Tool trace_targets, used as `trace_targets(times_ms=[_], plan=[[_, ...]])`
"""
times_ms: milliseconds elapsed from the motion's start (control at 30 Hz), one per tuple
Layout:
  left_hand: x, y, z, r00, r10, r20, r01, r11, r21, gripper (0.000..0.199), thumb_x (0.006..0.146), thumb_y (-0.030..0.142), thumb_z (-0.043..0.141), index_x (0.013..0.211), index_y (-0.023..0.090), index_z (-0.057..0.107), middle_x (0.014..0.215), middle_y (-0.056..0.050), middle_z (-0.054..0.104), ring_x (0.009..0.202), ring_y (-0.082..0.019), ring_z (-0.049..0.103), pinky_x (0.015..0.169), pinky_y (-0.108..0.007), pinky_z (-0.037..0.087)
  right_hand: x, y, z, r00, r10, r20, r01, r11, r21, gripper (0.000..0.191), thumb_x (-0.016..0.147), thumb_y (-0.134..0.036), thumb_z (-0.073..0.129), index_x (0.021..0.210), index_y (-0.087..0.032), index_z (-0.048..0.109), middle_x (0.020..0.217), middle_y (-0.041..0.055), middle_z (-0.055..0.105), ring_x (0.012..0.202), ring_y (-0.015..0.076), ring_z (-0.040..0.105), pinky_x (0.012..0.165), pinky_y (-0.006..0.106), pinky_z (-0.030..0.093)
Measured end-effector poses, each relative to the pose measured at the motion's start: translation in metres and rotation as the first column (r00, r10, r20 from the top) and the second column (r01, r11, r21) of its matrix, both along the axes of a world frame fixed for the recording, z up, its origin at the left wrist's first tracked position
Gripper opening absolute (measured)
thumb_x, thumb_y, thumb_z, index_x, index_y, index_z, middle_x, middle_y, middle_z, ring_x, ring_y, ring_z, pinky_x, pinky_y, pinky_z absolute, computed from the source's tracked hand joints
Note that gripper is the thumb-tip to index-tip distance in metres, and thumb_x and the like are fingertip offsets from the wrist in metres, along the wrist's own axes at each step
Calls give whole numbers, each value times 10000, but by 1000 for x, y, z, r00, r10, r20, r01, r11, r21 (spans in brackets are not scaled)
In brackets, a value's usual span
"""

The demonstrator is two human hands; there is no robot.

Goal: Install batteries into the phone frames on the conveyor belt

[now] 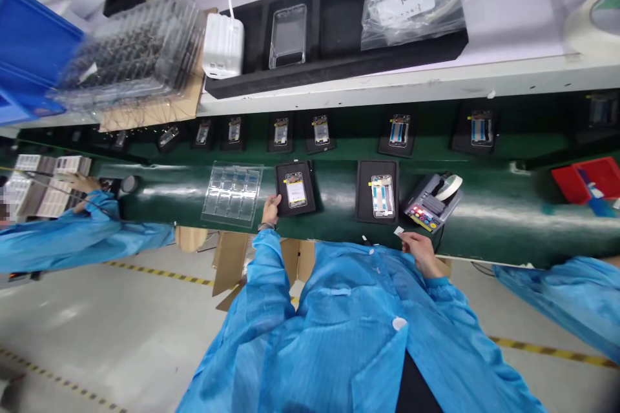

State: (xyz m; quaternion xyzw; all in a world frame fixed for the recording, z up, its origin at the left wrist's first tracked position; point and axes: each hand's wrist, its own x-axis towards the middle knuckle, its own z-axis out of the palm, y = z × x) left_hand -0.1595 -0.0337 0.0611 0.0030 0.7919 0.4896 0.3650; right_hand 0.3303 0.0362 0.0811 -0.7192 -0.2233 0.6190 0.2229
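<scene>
The phone assembly [296, 190] lies flat in a shallow black tray [310, 204] on the green bench [334, 188], in front of the person and a little to the left. It is a slim, open rectangle with rounded corners and a pale metallic rim; a white block with fine print fills its middle and near part, darker brownish parts show at its far end, and a small yellow tab sticks out on the left near that end. Its long axis runs away from the person, across the bench's width, with the brownish end pointing away and leaning slightly left and the white part toward the person; the tray slants much the same way. The left hand [271, 211] is at the tray's left edge, thumb touching it; whether it is clamped there I cannot tell. The right hand [420, 253], well apart from the left, pinches a small white piece [398, 231] between its fingertips at the bench's near edge. Between the hands lies a second tray [361, 201] holding a phone frame [382, 196] with blue and white strips, and just right of it stands a grey tape dispenser [433, 203].
</scene>
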Motion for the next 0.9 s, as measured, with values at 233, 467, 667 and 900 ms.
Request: trace_targets(times_ms=[233, 467, 667, 900], plan=[[108, 37, 13, 979, 3, 203, -70, 943, 327, 597, 639, 498, 961, 1028, 208, 613, 990, -24, 734, 1010, -210, 725, 917, -327, 594, -41, 19, 55, 899, 416, 137, -425, 755, 500, 485, 732, -673, 806, 760, -192, 752, 877, 95, 712, 806, 241, 656, 743, 386, 534], [205, 79, 61, 932, -256, 254, 91, 848, 522, 637, 670, 505, 975, 1124, 203, 646, 1081, -62, 767, 1126, -267, 735, 1018, -398, 596, -70, 59, 96, 828, 444, 343, -550, 523, 651, 252, 919, -469, 706, 854, -229, 746, 1424, 153, 601, 1426, 352, 507, 1202, 562, 364], [235, 90, 90, 912, -368, 181, 204, 790, 578, 659, 593, 318, 1034, 1123, 190, 665, 1163, -75, 781, 1083, -265, 755, 1032, -442, 611, -63, 67, 106, 773, 471, 425, -631, 498, 594, 104, 902, -313, 702, 871, -218, 734, 1375, 146, 594, 1401, 370, 507, 1180, 568, 384], [237, 90, 103, 935, -349, 62, 256, 786, 562, 667, 604, 360, 1039, 1130, 194, 664, 1129, -66, 786, 1061, -259, 761, 1021, -428, 623, -63, 70, 110, 750, 463, 472, -660, 487, 572, 65, 881, -277, 699, 845, -229, 725, 1277, 125, 632, 1277, 356, 556, 1135, 577, 429]])
